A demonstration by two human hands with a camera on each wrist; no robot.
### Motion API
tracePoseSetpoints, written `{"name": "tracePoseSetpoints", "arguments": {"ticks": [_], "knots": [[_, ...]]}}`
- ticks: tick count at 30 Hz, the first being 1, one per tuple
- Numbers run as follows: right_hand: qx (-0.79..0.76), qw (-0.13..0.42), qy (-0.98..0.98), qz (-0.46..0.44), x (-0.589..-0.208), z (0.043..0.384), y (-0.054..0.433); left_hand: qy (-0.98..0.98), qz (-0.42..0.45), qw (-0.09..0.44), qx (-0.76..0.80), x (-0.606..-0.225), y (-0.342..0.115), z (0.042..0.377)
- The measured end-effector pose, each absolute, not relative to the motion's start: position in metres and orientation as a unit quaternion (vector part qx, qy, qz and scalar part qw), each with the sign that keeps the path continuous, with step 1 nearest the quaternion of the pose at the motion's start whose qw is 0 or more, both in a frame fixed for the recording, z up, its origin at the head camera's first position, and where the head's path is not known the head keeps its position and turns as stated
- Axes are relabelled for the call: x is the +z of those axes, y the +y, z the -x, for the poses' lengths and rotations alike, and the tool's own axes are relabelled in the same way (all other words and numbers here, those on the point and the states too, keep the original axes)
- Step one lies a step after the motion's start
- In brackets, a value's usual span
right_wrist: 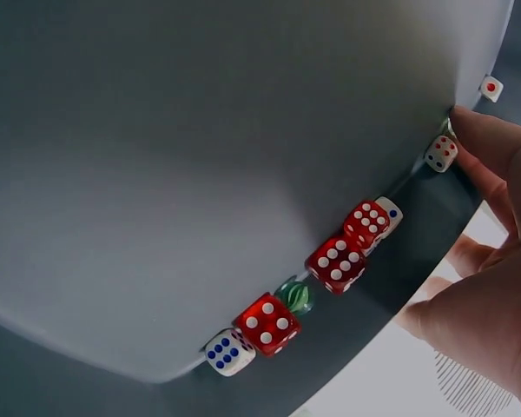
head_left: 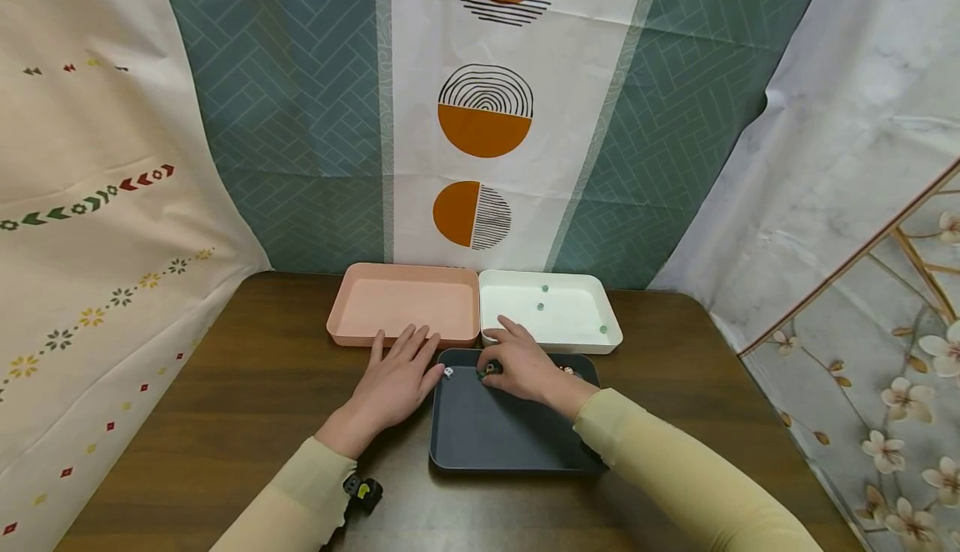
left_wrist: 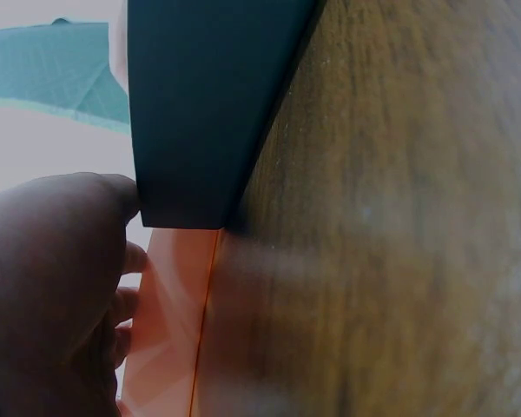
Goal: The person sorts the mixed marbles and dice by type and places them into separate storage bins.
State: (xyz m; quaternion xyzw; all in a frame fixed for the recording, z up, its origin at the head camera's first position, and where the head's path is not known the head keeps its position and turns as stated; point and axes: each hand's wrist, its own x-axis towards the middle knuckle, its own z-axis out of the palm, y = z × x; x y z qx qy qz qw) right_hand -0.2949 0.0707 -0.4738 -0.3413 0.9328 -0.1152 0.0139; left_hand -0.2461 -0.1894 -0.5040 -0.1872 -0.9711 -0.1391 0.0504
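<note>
A dark grey tray [head_left: 502,431] lies on the table, with red and white dice and glass marbles along its far wall. Over its far edge, my right hand [head_left: 525,368] pinches a small glass marble [right_wrist: 450,129] between thumb and finger, mostly hidden by the fingertips. A white die with red and blue dots [right_wrist: 441,153] lies right beside them. Farther along sit red dice [right_wrist: 337,263], a green marble [right_wrist: 296,296] and a blue-dotted white die [right_wrist: 230,352]. My left hand [head_left: 393,385] lies with fingers spread, thumb at the tray's left rim near a white die [head_left: 448,373], fingertips at the pink tray.
Behind the dark tray stand a pink tray [head_left: 401,339] on the left and a white tray [head_left: 555,343] on the right. Three green marbles [head_left: 540,307] are spread inside the white one. A patterned cloth [head_left: 315,118] hangs behind the wooden table [head_left: 225,419].
</note>
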Motion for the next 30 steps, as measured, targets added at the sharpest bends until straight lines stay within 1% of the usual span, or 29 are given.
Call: {"name": "tracePoseSetpoints", "arguments": {"ticks": [16,30], "knots": [[-0.146,0.001,0.924,0.354,-0.462,0.295,0.084,-0.972,0.183,0.043,-0.141,-0.506,-0.190,0.247],[-0.183,-0.011,0.929,0.321,-0.450,0.298,0.108,-0.972,0.184,0.045,-0.143,-0.504,-0.189,0.246]]}}
